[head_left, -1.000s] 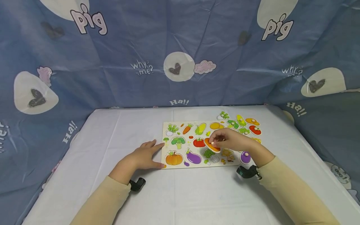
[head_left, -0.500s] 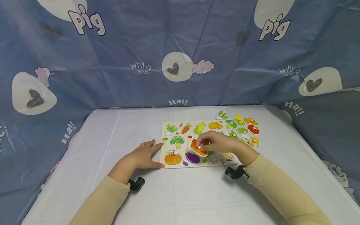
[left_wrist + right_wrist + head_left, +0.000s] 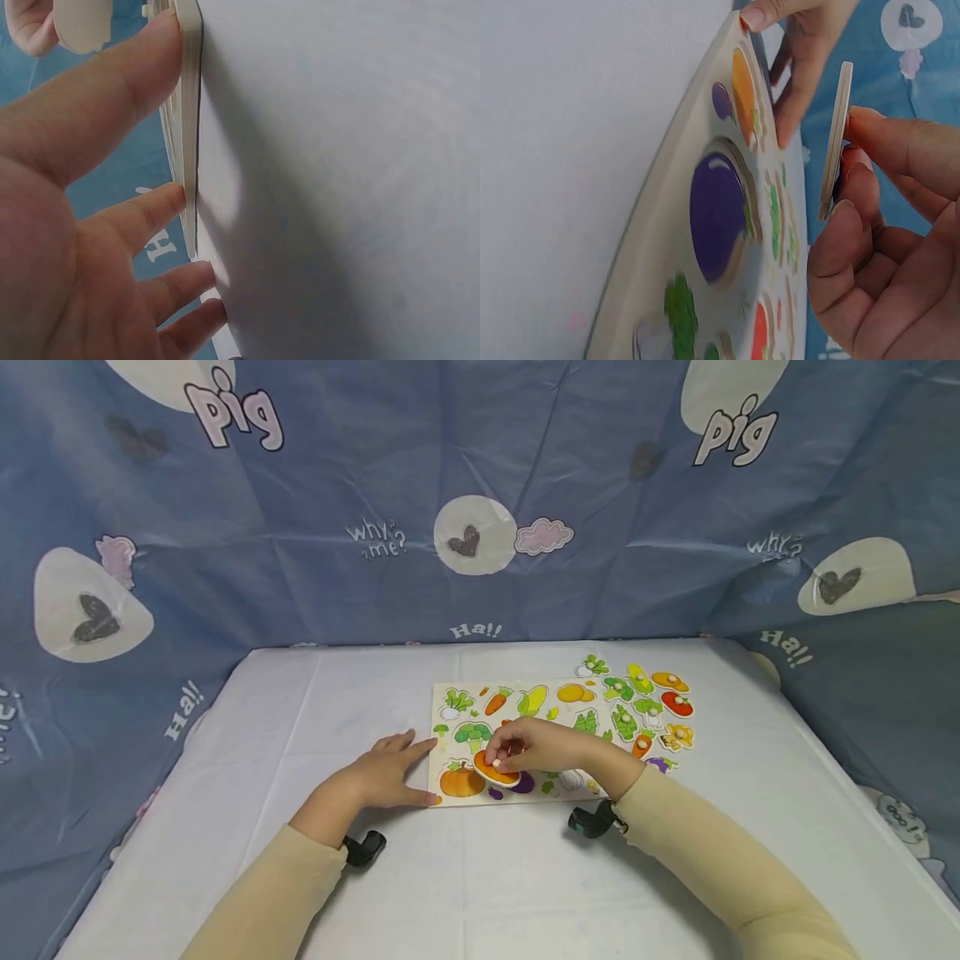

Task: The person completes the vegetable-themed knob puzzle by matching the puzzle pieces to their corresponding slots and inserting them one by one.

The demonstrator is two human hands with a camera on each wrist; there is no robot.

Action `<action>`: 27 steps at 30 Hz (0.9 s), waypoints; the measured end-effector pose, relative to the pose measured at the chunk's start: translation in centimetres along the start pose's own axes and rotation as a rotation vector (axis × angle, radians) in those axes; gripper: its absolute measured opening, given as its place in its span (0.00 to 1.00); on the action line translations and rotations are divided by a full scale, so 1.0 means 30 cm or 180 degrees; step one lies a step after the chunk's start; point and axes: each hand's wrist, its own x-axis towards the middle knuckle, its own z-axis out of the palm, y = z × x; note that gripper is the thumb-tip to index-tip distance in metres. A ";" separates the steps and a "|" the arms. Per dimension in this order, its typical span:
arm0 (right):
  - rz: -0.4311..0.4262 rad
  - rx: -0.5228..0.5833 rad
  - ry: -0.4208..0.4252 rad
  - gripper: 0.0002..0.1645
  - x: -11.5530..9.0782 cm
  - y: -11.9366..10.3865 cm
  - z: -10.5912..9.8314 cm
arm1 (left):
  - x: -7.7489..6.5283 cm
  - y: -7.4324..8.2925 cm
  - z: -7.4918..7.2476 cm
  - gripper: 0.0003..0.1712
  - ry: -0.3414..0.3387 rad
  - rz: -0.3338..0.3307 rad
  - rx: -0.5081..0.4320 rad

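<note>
My right hand [image 3: 551, 745] pinches the white knob of an orange pumpkin puzzle piece [image 3: 487, 770] and holds it tilted above the wooden vegetable board [image 3: 441, 756], beside the board's printed pumpkin [image 3: 461, 782]. The right wrist view shows this piece [image 3: 837, 142] edge-on, apart from the board. My left hand [image 3: 382, 774] lies spread at the board's left edge. Its thumb [image 3: 146, 64] and index finger [image 3: 142, 217] touch that edge, straight rather than curled. The right hand and piece cover part of the eggplant and tomato pictures.
Several loose knobbed pieces lie to the right of the board, among them a tomato [image 3: 677, 703], a mushroom [image 3: 677, 737] and a carrot [image 3: 642, 743]. A radish piece [image 3: 593, 667] lies behind the board. A patterned blue cloth [image 3: 315, 577] hangs behind the white table [image 3: 480, 877].
My right hand has carried the pumpkin piece leftward across the board, from right of the tomato picture to the printed pumpkin. The left hand has stayed at the board's edge.
</note>
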 end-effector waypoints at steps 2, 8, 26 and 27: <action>0.0002 0.0005 -0.0037 0.05 0.019 0.003 0.008 | 0.001 0.001 -0.002 0.57 0.0005 0.0004 0.0005; -0.0028 0.0021 -0.0150 0.06 0.072 0.021 0.029 | 0.002 -0.001 -0.004 0.57 -0.0009 0.0021 0.0013; -0.0011 -0.0350 -0.0418 0.06 0.159 -0.013 0.071 | 0.005 -0.001 -0.005 0.56 -0.0055 0.0043 -0.0009; -0.0001 -0.0366 -0.0420 0.06 0.163 -0.015 0.073 | 0.006 -0.001 -0.005 0.56 -0.0056 0.0041 -0.0012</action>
